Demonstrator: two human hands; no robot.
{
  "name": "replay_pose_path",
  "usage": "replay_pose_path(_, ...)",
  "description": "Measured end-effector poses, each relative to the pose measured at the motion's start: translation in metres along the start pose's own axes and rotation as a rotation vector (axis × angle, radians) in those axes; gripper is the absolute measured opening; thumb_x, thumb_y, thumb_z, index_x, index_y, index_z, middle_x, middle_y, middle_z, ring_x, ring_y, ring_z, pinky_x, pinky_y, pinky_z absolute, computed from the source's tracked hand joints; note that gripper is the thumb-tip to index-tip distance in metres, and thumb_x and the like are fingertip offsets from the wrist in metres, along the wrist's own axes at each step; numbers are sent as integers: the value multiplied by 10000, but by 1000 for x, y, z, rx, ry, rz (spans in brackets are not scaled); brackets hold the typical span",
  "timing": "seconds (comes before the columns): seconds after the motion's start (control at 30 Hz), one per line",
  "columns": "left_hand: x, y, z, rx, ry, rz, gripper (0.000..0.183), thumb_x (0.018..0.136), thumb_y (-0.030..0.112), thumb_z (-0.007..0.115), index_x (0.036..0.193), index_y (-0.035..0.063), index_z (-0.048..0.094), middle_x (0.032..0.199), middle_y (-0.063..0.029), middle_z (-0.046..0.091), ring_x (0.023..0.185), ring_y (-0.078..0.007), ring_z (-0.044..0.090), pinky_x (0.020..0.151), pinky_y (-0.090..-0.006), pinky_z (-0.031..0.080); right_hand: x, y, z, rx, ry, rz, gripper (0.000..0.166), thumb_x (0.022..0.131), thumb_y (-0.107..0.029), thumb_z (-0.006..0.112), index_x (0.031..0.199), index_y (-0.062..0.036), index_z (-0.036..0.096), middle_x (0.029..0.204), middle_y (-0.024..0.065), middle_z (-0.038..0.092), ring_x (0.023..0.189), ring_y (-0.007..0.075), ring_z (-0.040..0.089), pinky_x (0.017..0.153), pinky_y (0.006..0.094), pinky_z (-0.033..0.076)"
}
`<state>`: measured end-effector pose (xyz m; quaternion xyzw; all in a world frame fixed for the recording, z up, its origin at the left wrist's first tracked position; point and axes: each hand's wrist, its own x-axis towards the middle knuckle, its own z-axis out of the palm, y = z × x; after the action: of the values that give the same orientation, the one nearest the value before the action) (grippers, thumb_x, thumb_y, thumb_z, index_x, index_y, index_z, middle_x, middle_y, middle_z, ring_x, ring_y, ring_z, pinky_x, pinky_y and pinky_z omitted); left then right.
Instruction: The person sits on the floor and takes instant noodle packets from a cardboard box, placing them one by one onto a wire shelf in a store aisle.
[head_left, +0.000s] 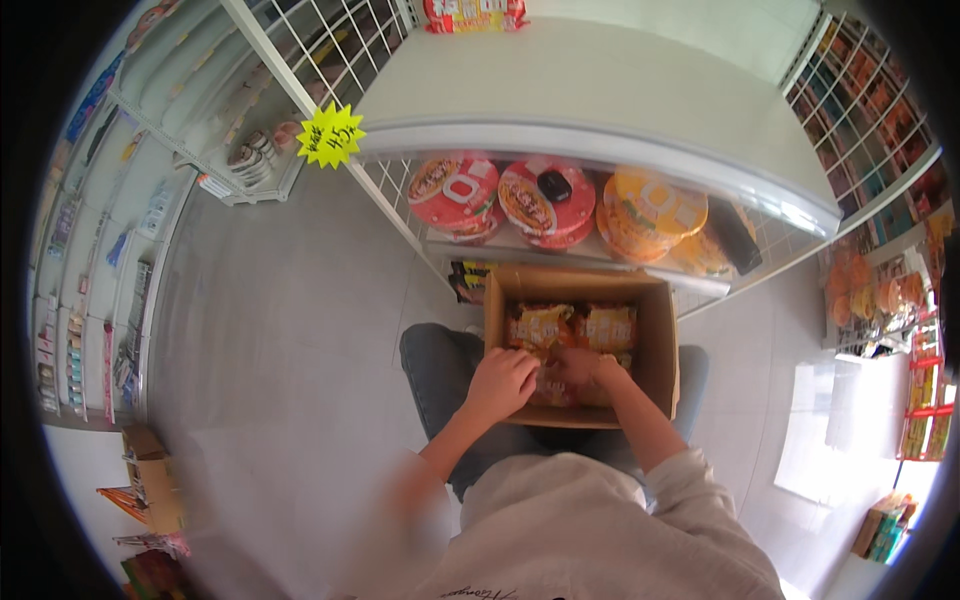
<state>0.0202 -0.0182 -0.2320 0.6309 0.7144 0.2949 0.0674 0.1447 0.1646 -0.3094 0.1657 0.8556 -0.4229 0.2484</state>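
An open cardboard box (656, 337) rests at my lap, between my knees. Inside are several soft, shiny orange-and-red food packets (609, 327) bearing writing. My right hand (581, 367) reaches down among them, its fingertips at the near edge of the left-hand packet (538, 324). Over the box's left side, my left hand (504, 381) has its fingers curled close to that packet. Whether either hand grips anything is hard to make out, since the fingertips are partly hidden. A similar red-and-yellow packet (476, 16) stands on the white shelf (585, 75) above.
Round red instant-noodle bowls (546, 202) and orange ones (652, 210) sit on the lower shelf behind a clear front strip. A yellow starburst price tag (331, 135) hangs at the shelf's left corner. Wire-grid side panels (862, 105) flank it. Stocked shelving (97, 247) lines the left.
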Motion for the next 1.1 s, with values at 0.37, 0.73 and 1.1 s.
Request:
replay_pose_path(0.37, 94, 7, -92, -285, 466, 120, 208, 897, -32, 634, 1098, 22, 634, 1032, -118, 710, 961, -283, 692, 864, -381, 546, -135, -53, 29, -54, 755, -128, 195, 898, -290, 696, 937, -98, 702, 775, 129, 709, 703, 335, 693, 646, 451, 556)
replay_pose_path(0.73, 340, -8, -243, -76, 519, 139, 427, 886, 67, 675, 1283, 13, 527, 1223, -169, 638, 1128, -296, 634, 945, -414, 513, -122, -54, 37, -142, 890, -40, 126, 855, -278, 652, 860, -151, 656, 620, 126, 661, 553, 339, 669, 498, 468, 545)
replay_pose_path(1.1, 460, -125, -244, 575, 515, -153, 810, 752, 107, 777, 1460, 27, 391, 1536, -183, 388, 1430, -392, 369, 1126, -500, 414, -120, -52, 40, -93, 852, -29, 174, 877, -307, 659, 862, -134, 661, 674, 128, 680, 590, 335, 680, 522, 467, 550)
